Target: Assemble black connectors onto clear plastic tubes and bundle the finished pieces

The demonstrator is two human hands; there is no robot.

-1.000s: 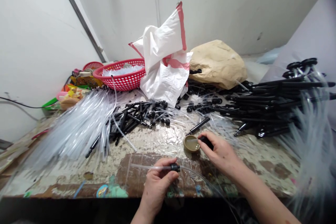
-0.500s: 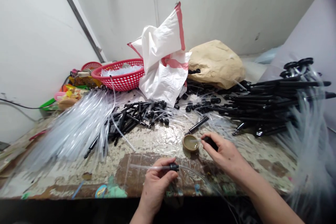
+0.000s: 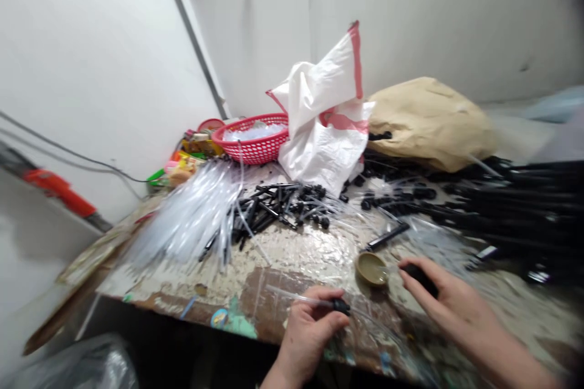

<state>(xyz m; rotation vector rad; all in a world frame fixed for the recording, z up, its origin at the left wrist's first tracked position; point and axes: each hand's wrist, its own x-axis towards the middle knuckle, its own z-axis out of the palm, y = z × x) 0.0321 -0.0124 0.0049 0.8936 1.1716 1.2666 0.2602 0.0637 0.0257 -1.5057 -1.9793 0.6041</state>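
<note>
My left hand [image 3: 314, 322] pinches a black fitting [image 3: 340, 306] at the table's front edge, with a clear plastic tube [image 3: 289, 295] running out both sides of it. In my right hand [image 3: 456, 304] is a black piece [image 3: 422, 279], its far end hidden by the palm. A thin clear tip points from those fingers toward the small round bowl [image 3: 364, 281], which holds a pale liquid. Motion blur hides whether the tip touches the liquid. Just behind the bowl lies a black tube [image 3: 387, 237].
On the left spreads a bundle of clear tubes [image 3: 182, 213], beside piled black parts [image 3: 274, 206]. Behind them stand a red basket [image 3: 255, 151], a white sack [image 3: 319, 134] and a brown paper bag [image 3: 429, 121]. Black rods [image 3: 529, 200] are heaped on the right.
My view has swung left, so the scene sits further right and an orange-red tool shows at the left. Both hands keep their holds; the right-hand tip appears nearer the bowl's rim.
</note>
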